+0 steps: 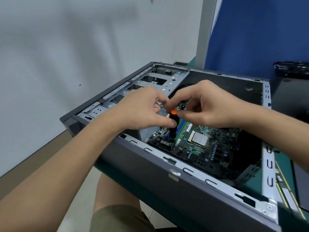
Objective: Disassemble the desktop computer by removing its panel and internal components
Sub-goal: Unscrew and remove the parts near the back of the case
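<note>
At the screwdriver [172,131], each grip is pinching: left hand [143,108] on the handle, right hand [209,106] at its orange top. Its tip meets the motherboard [202,149], lying in the open case [184,169]; stiff, fragile, probably best lifted by its edges.

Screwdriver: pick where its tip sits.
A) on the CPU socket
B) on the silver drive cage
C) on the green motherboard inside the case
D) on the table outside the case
C: the screwdriver stands nearly upright with its tip down on the green motherboard, close to the near wall of the case, while the left hand and right hand pinch its handle.
</note>
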